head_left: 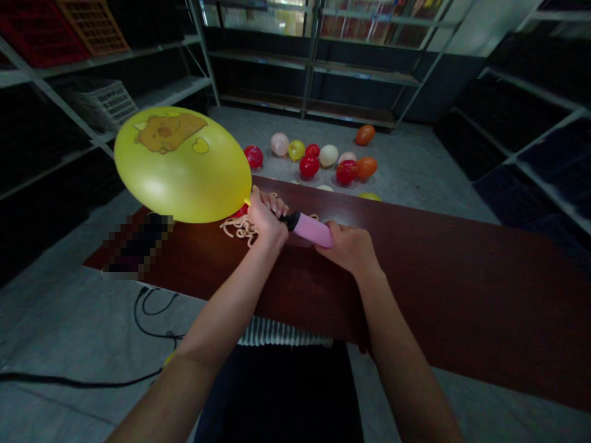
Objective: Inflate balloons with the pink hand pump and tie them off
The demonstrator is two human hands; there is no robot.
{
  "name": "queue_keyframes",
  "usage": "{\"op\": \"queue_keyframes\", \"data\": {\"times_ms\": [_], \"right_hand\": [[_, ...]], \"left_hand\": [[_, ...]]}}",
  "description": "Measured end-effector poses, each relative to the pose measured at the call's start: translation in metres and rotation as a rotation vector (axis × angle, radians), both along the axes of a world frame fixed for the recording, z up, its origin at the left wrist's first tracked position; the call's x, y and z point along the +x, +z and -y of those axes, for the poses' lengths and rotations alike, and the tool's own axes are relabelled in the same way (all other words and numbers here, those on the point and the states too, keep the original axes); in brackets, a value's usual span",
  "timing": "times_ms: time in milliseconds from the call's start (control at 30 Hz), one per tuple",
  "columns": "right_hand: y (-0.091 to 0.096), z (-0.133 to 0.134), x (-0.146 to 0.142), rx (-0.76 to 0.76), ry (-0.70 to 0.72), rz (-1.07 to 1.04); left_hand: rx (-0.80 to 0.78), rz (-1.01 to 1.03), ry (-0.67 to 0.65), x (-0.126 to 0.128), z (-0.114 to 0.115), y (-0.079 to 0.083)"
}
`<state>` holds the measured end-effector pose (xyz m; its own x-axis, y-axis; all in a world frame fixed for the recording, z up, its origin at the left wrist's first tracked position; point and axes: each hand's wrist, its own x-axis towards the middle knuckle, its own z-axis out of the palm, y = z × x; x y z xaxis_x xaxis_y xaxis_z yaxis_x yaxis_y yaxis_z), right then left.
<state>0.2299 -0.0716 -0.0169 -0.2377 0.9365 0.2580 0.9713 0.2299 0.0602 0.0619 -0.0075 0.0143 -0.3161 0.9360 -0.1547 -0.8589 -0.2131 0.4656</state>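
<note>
A large yellow balloon (184,172) with a printed bear and a heart bulges out to the left, its neck running into my left hand (268,215). That hand is closed around the balloon's neck and the black nozzle end of a pink balloon pump (314,230). My right hand (348,246) grips the pump's other end; the handle is hidden inside my fingers. Beneath my left hand, a pile of pale, string-like uninflated balloons (242,227) lies on the table, with a bit of red beside it.
The dark brown table (438,277) stretches to the right. A blurred-out dark flat object (138,243) lies at its left end. Several inflated balloons (309,166) rest on the floor beyond. Metal shelves (263,58) line the walls; a black cable (83,384) runs along the floor.
</note>
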Motion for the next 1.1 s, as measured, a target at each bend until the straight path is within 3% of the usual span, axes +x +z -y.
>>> {"op": "queue_keyframes", "data": {"times_ms": [367, 733, 933, 1100], "right_hand": [[-0.001, -0.001, 0.008, 0.116, 0.066, -0.123], [0.005, 0.002, 0.061, 0.217, -0.03, -0.005], [0.003, 0.0, 0.054, 0.193, -0.017, 0.004], [0.001, 0.0, 0.043, 0.135, 0.003, -0.019]], "left_hand": [[0.038, 0.016, 0.035, -0.014, -0.001, 0.002], [0.055, -0.03, 0.155, -0.044, 0.005, 0.027], [0.068, -0.089, 0.206, -0.055, 0.001, 0.023], [0.029, -0.032, 0.188, -0.038, 0.001, 0.022]]}}
